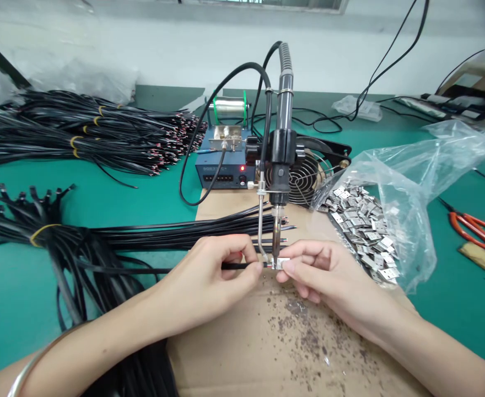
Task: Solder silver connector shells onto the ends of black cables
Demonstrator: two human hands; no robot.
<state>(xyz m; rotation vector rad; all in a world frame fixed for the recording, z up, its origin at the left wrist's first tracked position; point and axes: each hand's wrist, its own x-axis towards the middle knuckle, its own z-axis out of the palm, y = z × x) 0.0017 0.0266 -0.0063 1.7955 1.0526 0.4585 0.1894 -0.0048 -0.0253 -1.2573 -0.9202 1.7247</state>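
Note:
My left hand (221, 275) pinches a black cable (236, 266) close to its stripped end. Between the thumb and fingers of my right hand (321, 270) is a small silvery metal connector (283, 262). Cable end and connector meet right under the tip of an upright soldering iron (276, 237), held in a black clamp. A thin metal solder feed tube (261, 215) comes down beside the iron to the same spot. Whether the wires are joined to the connector is too small to tell.
Loose black cables (209, 231) lie behind my left hand, and bundled cables (122, 132) fill the left. A blue solder feeder (221, 171) with a solder spool (230, 107) stands behind. To the right are a plastic bag of metal connectors (362, 220) and orange-handled cutters (474, 229).

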